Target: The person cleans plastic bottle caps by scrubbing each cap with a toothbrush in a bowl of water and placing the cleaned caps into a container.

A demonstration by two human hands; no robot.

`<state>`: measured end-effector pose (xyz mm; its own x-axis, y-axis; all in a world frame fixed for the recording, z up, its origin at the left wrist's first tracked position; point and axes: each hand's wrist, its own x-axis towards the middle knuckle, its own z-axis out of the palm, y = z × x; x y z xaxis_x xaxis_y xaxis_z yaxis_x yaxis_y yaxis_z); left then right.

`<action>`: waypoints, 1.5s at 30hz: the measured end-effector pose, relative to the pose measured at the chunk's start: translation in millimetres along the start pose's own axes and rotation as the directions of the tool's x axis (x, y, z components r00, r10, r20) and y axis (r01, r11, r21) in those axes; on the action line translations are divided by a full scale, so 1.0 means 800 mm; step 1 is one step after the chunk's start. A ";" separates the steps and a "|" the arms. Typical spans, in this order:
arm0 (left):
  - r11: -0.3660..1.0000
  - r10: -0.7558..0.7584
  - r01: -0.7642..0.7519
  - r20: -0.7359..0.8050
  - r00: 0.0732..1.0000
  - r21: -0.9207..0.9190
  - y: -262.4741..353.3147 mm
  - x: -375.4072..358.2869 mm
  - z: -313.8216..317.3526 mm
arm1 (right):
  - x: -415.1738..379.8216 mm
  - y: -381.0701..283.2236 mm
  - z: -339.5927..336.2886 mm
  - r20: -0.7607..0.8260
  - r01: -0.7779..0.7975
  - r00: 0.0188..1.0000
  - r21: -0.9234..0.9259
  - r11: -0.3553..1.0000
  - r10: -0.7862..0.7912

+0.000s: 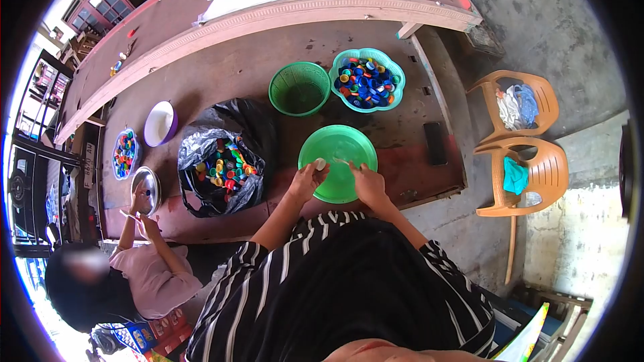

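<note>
Over a green basin (pixel 335 192) on the table, my left hand (pixel 306 182) pinches a small white bottle cap (pixel 320 163). My right hand (pixel 369 184) is closed at the basin's right side, on a thin, pale tool (pixel 342 161) whose tip points toward the cap. Its exact kind is too small to tell. Cap and tool look slightly apart. Behind the basin stand a green mesh basket (pixel 300 90) and a turquoise scalloped basket (pixel 396 97) full of blue, orange and yellow caps. Left of my hands, a black plastic bag (pixel 251 124) lies open with colourful caps inside.
A co-worker (pixel 151 275) sits at left, hands over a metal bowl (pixel 155 191). Near it are a purple-rimmed bowl (pixel 161 124) and a small tray of caps (pixel 125 154). A dark phone (pixel 435 143) lies at right. Brown chairs (pixel 547 167) stand beyond the table.
</note>
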<state>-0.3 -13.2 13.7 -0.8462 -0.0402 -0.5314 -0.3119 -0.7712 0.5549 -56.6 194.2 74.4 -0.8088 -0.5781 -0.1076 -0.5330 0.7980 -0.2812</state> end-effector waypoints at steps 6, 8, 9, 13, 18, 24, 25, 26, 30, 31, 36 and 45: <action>0.996 -0.030 0.033 0.035 0.999 -0.083 0.000 0.002 0.004 | -0.024 -0.027 -0.036 -0.054 -0.014 0.998 0.273 0.962 0.030; 0.995 -0.033 0.038 0.061 0.998 -0.087 -0.001 0.000 0.009 | -0.032 -0.025 -0.017 -0.046 0.025 0.999 0.262 0.965 -0.014; 0.997 -0.017 0.023 0.081 0.997 -0.076 -0.003 -0.002 0.013 | -0.033 -0.026 -0.016 -0.043 0.045 0.998 0.256 0.966 -0.035; 0.995 -0.010 0.023 0.131 0.991 -0.092 -0.006 -0.007 0.016 | -0.033 -0.025 -0.026 -0.032 -0.026 0.999 0.262 0.965 0.035; 0.996 0.003 0.010 0.149 0.989 -0.088 -0.008 -0.009 0.012 | -0.028 -0.021 -0.016 0.018 -0.081 0.997 0.207 0.975 0.079; 0.999 0.001 0.007 0.154 0.988 -0.050 -0.004 -0.011 0.007 | -0.038 -0.025 -0.019 0.073 -0.034 0.997 0.229 0.973 0.018; 0.999 0.004 0.003 0.163 0.987 -0.042 -0.003 -0.011 0.010 | -0.037 -0.022 -0.017 0.057 -0.062 0.997 0.218 0.974 0.051; 0.999 0.011 -0.002 0.168 0.986 -0.053 -0.004 -0.013 0.014 | -0.035 -0.019 -0.016 0.043 -0.089 0.996 0.206 0.974 0.082; 0.998 0.015 -0.004 0.158 0.987 -0.068 -0.003 -0.016 0.012 | -0.041 -0.035 -0.037 0.010 0.064 0.997 0.304 0.950 -0.071; 0.998 0.013 -0.003 0.159 0.987 -0.065 0.000 -0.013 0.012 | -0.038 -0.032 -0.030 0.024 0.019 0.999 0.266 0.964 -0.026; 0.996 0.003 0.012 0.167 0.986 -0.088 -0.006 -0.012 0.013 | -0.037 -0.038 -0.041 0.000 0.012 1.000 0.239 0.971 -0.012; 0.997 0.001 0.011 0.146 0.989 -0.080 -0.015 -0.007 -0.005 | -0.039 -0.041 -0.031 0.019 0.074 0.996 0.272 0.959 -0.082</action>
<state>9.6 -5.9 7.4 -0.9005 0.0519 -0.4318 -0.2851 -0.8202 0.4960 -20.4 190.1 110.8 -0.7574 -0.6448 -0.1024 -0.5035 0.6767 -0.5372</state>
